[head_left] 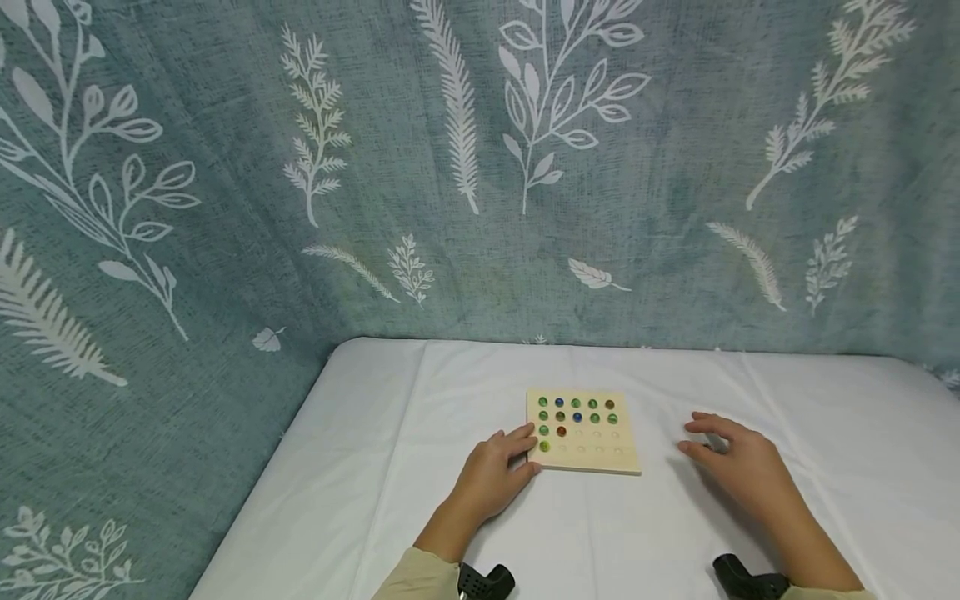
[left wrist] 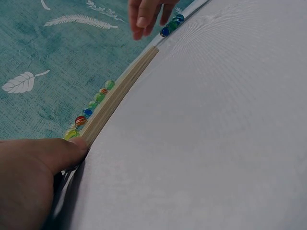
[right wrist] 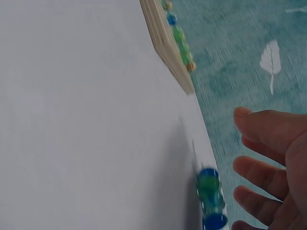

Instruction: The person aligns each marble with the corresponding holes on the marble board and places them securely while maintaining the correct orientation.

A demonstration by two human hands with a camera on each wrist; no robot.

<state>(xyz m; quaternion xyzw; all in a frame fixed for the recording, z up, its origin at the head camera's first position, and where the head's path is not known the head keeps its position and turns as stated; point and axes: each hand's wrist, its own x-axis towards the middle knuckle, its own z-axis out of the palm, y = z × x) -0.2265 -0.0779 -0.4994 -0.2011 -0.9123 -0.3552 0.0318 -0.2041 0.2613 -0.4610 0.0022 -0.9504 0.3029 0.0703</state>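
A pale wooden board (head_left: 592, 461) with rows of shallow hollows lies on the white-covered table. Glass marbles, mostly green with some blue and reddish ones, fill its two far rows and part of the nearer rows at the left. My left hand (head_left: 491, 475) holds the board by its near left corner, thumb at the front edge and fingertips over the left side. To the right of the board, my right hand (head_left: 738, 462) hovers with fingers loosely bent and apart, holding nothing. Beside its fingertips lie several loose blue and green marbles (right wrist: 209, 194), mostly hidden by the hand in the head view.
The white tablecloth (head_left: 360, 517) has faint fold lines and ends at the back against a green curtain (head_left: 675, 167) with white leaf prints. The same fabric hangs at the left. A black wrist device (head_left: 487, 581) sits at the left cuff.
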